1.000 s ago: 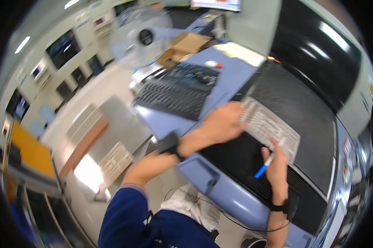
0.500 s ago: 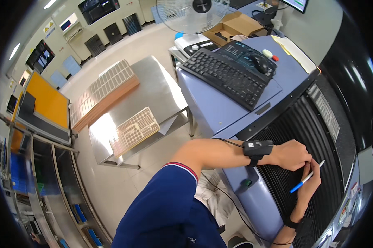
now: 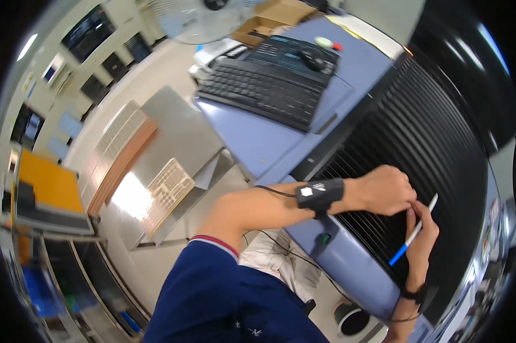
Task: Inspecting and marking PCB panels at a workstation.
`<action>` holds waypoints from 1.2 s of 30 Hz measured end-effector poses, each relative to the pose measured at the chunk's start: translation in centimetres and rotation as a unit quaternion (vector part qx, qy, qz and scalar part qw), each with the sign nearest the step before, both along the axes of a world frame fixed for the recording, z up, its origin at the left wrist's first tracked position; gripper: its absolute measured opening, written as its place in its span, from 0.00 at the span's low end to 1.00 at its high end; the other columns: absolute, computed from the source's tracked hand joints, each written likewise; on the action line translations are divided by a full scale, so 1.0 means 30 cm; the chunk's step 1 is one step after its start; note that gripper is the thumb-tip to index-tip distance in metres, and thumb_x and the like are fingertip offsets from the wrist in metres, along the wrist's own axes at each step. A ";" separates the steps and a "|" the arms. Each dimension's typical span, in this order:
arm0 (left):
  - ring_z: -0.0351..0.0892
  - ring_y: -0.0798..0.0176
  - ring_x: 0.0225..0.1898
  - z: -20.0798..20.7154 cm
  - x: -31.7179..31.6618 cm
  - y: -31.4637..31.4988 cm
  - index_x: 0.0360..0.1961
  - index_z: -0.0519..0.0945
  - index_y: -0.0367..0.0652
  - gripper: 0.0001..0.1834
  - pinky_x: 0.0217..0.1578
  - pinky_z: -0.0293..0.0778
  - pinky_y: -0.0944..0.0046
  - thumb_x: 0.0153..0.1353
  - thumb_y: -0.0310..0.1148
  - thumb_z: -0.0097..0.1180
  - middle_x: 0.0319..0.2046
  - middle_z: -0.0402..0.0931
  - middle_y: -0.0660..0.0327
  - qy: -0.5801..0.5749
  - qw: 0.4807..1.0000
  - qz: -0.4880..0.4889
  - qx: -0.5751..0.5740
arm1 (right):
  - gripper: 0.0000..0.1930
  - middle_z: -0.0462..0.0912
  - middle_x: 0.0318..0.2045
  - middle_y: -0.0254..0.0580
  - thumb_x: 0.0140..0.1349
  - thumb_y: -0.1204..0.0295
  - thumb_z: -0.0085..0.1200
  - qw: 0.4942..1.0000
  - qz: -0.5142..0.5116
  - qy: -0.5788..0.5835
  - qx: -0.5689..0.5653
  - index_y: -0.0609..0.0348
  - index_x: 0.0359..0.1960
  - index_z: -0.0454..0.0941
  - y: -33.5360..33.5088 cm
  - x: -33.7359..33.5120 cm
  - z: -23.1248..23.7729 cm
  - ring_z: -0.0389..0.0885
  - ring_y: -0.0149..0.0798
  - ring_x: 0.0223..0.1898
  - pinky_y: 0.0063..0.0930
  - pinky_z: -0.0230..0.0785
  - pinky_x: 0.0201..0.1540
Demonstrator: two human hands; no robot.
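Note:
Above the black ribbed cover (image 3: 435,123) of a machine, my two hands meet at the fingertips. My left hand (image 3: 381,190) is closed in a loose fist with its knuckles up. Anything it pinches is hidden from view. My right hand (image 3: 425,235) comes from the lower right, its thumb and fingertips against the left hand's fingers. A slim white pen with a blue end (image 3: 400,253) lies slantwise in the right hand, blue end down to the left. Each wrist carries a strapped black device (image 3: 321,195), with a cable running from the left one.
A black keyboard (image 3: 264,94) and a mouse (image 3: 312,59) lie on the blue machine top (image 3: 235,134). A fan (image 3: 204,17) stands beyond. To the left, a metal table (image 3: 169,117) holds a stack of panels (image 3: 121,151) and a patterned board (image 3: 169,191). Wheeled racks stand farther left.
The view has turned, so surroundings shift left and blur. More of the ribbed cover shows, and the printed strip beside it is out of sight. Both hands stay together with the pen held.

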State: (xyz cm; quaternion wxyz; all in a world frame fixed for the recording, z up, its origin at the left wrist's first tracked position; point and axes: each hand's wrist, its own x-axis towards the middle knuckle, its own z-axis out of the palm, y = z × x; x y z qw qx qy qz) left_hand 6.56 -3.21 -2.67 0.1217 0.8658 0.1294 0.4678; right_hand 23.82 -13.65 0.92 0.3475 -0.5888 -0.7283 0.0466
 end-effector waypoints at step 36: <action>0.75 0.46 0.53 -0.519 -0.625 -0.776 0.52 0.80 0.41 0.19 0.55 0.71 0.51 0.63 0.39 0.61 0.48 0.79 0.53 0.302 0.894 0.110 -0.313 | 0.23 0.73 0.59 0.71 0.77 0.70 0.30 0.849 -0.274 0.427 0.149 0.78 0.62 0.66 -0.022 0.883 0.013 0.77 0.59 0.61 0.43 0.71 0.66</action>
